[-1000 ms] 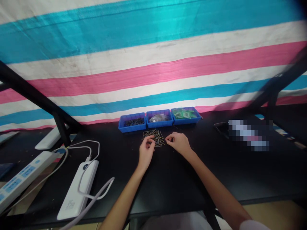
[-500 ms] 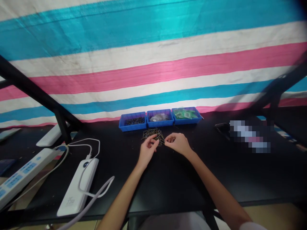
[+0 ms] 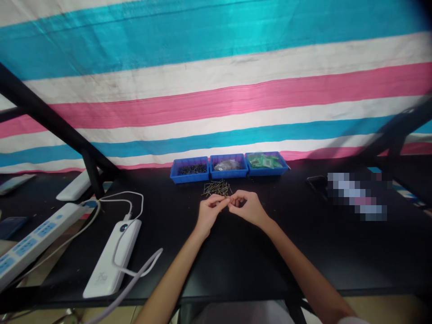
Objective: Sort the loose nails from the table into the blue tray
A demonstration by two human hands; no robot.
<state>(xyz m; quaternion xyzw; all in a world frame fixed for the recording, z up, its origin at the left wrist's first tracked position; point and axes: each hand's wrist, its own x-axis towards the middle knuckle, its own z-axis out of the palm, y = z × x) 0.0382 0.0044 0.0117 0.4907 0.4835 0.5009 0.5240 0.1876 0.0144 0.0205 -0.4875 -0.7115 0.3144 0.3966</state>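
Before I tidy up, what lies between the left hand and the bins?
In the head view, a pile of thin metal pieces lies between them.

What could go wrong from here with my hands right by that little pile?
The left hand and right hand meet at the near edge of the loose pile of screw-like pieces, so a nudge might scatter some. Anything pinched there is too small to make out and could slip. The white cable loops to the left of the left forearm, so a wide sweep might snag it.
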